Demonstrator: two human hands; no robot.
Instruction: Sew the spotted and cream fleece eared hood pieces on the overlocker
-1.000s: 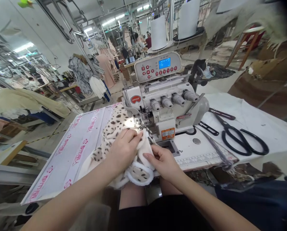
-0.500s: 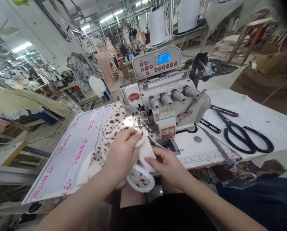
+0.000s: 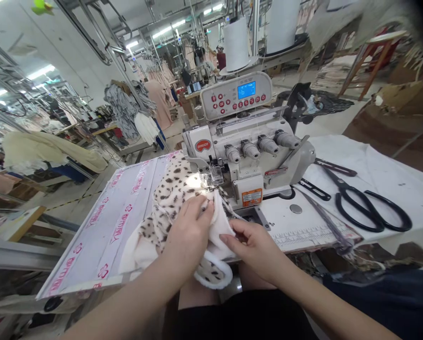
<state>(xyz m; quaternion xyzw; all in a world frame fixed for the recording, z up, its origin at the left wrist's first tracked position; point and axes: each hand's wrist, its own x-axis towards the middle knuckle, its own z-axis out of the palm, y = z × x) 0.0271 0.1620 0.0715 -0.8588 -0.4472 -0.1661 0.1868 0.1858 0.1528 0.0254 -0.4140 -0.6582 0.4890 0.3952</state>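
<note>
Left hand (image 3: 189, 232) was closed on spotted cloth (image 3: 172, 184), right hand (image 3: 257, 246) pinched its white part, sewing machine (image 3: 243, 153) stood just beyond, scissors (image 3: 360, 205) lay at right.

A worker wears a black garment (image 3: 247, 316) across the lap, its dark edge meeting bare legs (image 3: 198, 295). Both forearms (image 3: 321, 295) are bare, the left hand (image 3: 188, 231) and right hand (image 3: 257, 248) ungloved.

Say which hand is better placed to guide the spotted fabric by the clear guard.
Probably the left hand: it is on the spotted fabric near the clear guard; the right hand pinches white fabric farther off.
</note>
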